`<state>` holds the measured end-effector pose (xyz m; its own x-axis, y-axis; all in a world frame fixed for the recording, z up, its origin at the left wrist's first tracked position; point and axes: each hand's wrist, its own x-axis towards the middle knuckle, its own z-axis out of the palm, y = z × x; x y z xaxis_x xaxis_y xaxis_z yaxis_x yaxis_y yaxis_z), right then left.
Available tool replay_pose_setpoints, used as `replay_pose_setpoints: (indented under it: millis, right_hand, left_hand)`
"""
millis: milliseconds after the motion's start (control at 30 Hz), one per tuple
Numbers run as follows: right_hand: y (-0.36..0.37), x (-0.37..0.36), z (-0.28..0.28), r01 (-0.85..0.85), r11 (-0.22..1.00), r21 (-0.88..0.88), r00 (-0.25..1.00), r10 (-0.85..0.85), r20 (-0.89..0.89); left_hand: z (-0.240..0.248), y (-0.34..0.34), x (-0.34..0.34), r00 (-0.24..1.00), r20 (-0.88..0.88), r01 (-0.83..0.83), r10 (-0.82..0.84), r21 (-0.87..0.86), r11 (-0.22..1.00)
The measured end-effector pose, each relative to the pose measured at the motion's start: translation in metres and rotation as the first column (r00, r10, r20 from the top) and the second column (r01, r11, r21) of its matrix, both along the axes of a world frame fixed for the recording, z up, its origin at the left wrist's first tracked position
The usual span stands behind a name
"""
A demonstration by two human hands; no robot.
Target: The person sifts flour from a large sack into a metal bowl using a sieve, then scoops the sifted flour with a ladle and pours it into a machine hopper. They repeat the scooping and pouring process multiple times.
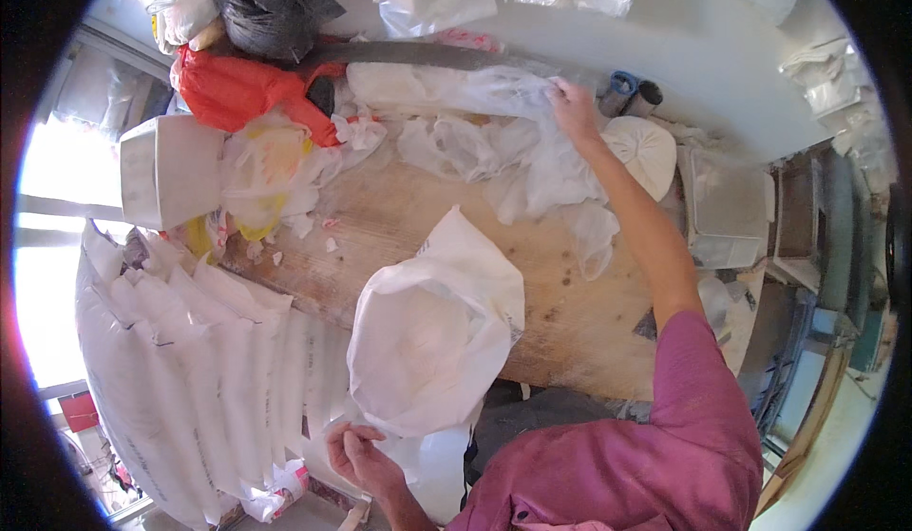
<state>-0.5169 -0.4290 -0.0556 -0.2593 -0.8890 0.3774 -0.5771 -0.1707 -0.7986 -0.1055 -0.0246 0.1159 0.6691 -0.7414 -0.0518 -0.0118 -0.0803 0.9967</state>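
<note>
At the back of the table my right hand (575, 113) reaches out, fingers closed on thin clear plastic bags (518, 94). More of these bags trail down the wood below it. Close to my body stands a white woven sack (508, 293), its mouth wide and its rim folded outward. Pale powder (418, 341) shows inside it. My left hand (361, 455) hovers by the sack's lower left side, fingers loosely bent and apart, with nothing visible in them.
Several full white sacks (190, 379) lean in a row at the left. A white box-like container (161, 170), a red plastic bag (237, 89) and a black bag (271, 18) crowd the back left. Right of my arm are a white round cloth item (641, 156) and a clear bin (727, 199).
</note>
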Motion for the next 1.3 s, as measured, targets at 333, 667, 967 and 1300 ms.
replay_pose_setpoints:
  millis: [333, 667, 967, 1300]
  right_hand:
    - [0.082, -0.072, 0.012, -0.272, 0.934, 0.230, 0.195, -0.181, 0.964]
    - [0.183, -0.020, 0.002, -0.220, 0.931, 0.292, 0.818, 0.013, 0.575]
    - [0.239, -0.039, -0.016, -0.136, 0.944, 0.300, 0.523, -0.189, 0.831]
    - [0.271, -0.067, -0.034, -0.029, 0.947, 0.320, 0.468, -0.270, 0.842]
  left_hand:
    - [-0.038, -0.103, -0.121, 0.822, -0.242, 0.556, -0.516, 0.144, 0.818]
    - [-0.115, -0.205, -0.242, 0.672, 0.435, 0.610, -0.599, 0.133, 0.781]
    - [-0.141, -0.241, -0.258, 0.757, -0.335, 0.631, -0.560, 0.153, 0.761]
    - [-0.131, -0.210, -0.255, 0.756, -0.395, 0.584, -0.522, 0.046, 0.811]
